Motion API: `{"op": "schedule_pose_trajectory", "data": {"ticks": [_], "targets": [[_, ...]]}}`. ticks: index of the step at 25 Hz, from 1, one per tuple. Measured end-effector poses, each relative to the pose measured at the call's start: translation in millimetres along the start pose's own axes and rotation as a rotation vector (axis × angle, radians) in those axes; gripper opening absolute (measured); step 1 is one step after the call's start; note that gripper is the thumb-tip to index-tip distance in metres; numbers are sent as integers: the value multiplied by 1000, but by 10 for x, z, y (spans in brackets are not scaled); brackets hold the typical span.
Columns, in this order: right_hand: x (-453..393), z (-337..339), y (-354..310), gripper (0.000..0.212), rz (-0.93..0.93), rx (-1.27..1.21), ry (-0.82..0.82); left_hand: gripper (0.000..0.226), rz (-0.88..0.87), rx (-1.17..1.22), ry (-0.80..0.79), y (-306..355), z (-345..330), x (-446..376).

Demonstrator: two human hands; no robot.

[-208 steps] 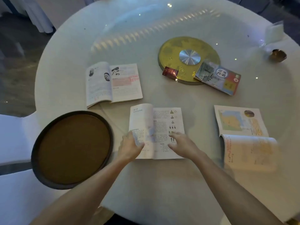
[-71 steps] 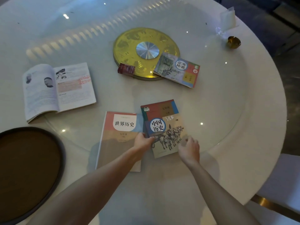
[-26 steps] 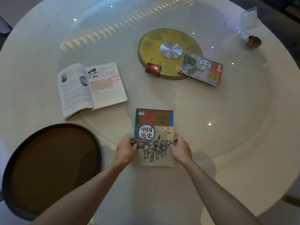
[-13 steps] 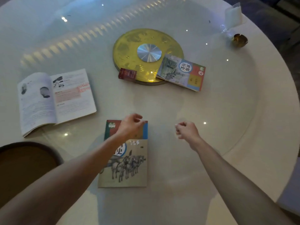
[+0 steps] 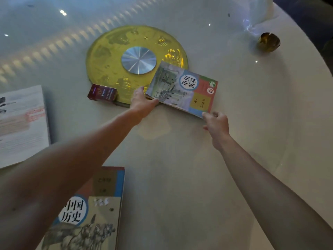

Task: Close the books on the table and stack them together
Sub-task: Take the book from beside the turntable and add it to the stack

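- Nearest, at bottom left: stack (image 5: 86, 210) of closed books, horse cover on top, partly hidden under left forearm.
- Further left: open book (image 5: 21, 123), pages up, not closed yet.
- Middle distance: right hand (image 5: 216, 125) at near right corner of far book (image 5: 182, 88), fingers curled, thumb touching the corner; full grip could not be told.
- Left hand (image 5: 143, 101) at near left corner of same book, thumb on top edge, other fingers hidden under or behind, so probably a pinch but not certain.
- Far book closed, lying tilted, far end resting on gold disc (image 5: 137, 64), near end toward the table (image 5: 180, 168).
- Judged thin paperback: light, bending easily, glossy cover likely a bit slippery on glass; better held at two corners or along the spine, as now.
- Red box (image 5: 102, 94) just beside the disc, left of left hand.
- Compared with half a second ago: both hands were free and loosely closed above the stack; now reached forward to far book.
- Farthest: small gold cup (image 5: 268, 42) near the table edge.
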State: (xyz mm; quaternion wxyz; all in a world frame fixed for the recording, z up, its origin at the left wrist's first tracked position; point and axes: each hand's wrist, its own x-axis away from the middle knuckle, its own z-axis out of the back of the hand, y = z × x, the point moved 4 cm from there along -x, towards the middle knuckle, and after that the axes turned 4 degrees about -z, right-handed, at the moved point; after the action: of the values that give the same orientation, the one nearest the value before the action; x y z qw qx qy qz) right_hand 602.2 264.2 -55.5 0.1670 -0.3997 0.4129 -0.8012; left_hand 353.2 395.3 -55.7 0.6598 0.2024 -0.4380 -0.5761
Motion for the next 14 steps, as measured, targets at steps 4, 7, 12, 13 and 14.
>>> {"op": "schedule_pose_trajectory", "data": {"ticks": [4, 7, 12, 13, 14], "targets": [[-228, -27, 1, 18, -59, -42, 24, 82, 48, -101, -7, -36, -134, -340], [-269, -47, 39, 24, -60, -26, 37, 61, 59, -141, 51, -71, -133, -410], [-160, 50, 138, 22, -87, 12, 95, 17, 102, 58, -17, -51, -11, -136], [-88, 70, 141, 21, -84, 22, 91, 13, 104, 85, -26, -65, 42, -47], [-8, 89, 152, 18, -90, 30, 83, 13, 98, 97, -38, -72, 87, 58]]}}
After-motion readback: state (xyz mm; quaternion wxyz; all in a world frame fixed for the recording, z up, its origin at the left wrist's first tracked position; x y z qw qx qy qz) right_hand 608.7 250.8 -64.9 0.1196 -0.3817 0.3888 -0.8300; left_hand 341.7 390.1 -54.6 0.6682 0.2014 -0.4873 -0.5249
